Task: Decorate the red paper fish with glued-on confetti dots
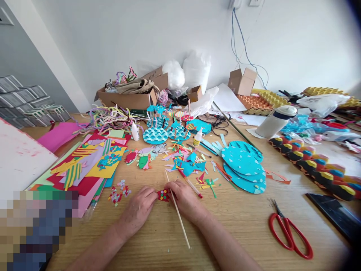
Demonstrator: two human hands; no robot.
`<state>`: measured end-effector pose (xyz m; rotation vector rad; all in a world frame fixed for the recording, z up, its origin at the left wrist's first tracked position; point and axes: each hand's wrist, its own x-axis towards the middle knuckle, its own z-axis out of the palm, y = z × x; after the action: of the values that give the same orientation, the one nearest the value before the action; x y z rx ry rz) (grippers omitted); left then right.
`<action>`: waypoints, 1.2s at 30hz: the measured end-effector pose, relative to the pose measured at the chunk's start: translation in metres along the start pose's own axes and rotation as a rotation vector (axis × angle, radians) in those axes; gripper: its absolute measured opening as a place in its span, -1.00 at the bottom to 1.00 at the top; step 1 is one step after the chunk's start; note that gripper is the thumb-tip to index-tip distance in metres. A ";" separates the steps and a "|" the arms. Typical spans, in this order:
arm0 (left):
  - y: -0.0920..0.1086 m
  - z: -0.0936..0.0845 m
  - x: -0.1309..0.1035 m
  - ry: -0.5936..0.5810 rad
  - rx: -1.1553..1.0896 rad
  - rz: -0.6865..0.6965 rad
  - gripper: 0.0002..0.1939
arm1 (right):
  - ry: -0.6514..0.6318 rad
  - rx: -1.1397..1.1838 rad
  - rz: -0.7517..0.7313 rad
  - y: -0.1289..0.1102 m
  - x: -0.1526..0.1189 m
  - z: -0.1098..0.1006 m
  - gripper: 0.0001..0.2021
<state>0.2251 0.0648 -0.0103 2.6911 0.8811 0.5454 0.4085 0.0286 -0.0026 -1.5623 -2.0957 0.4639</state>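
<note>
A small red paper fish (163, 195) with yellow and green dots lies between my hands at the table's near middle. The fingers of my left hand (140, 208) are closed on its left end. My right hand (184, 199) is closed at the fish's right end and also holds a thin wooden stick (181, 223), which slants down toward me. Its fingertips are partly hidden behind the stick. Left of my left hand lies a small heap of paper bits (119, 192). A red pen (191, 184) rests just beyond my right hand.
Red-handled scissors (290, 235) and a dark tablet-like device (329, 214) lie at right. Blue paper discs (244, 177), paper scraps (188, 163) and glue bottles (198, 137) (135, 131) are farther back. Coloured sheets (87, 184) with cut fish are stacked left. A white bottle (275, 122) lies tilted behind.
</note>
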 end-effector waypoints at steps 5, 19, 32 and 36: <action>0.001 0.000 0.000 -0.010 0.017 0.002 -0.78 | 0.011 -0.023 -0.019 0.000 0.001 0.001 -0.86; 0.000 0.002 -0.002 0.041 0.014 0.026 -0.77 | 0.248 0.200 0.068 0.005 0.000 -0.009 -0.80; -0.004 0.005 -0.004 0.095 -0.066 0.023 -0.78 | 0.208 0.270 -0.041 0.003 -0.005 -0.017 -0.75; -0.004 0.006 -0.003 0.099 -0.064 0.010 -0.76 | 0.168 0.210 -0.040 0.001 -0.005 -0.013 -0.78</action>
<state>0.2229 0.0650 -0.0179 2.6319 0.8613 0.7027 0.4180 0.0242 0.0064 -1.3871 -1.8826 0.5022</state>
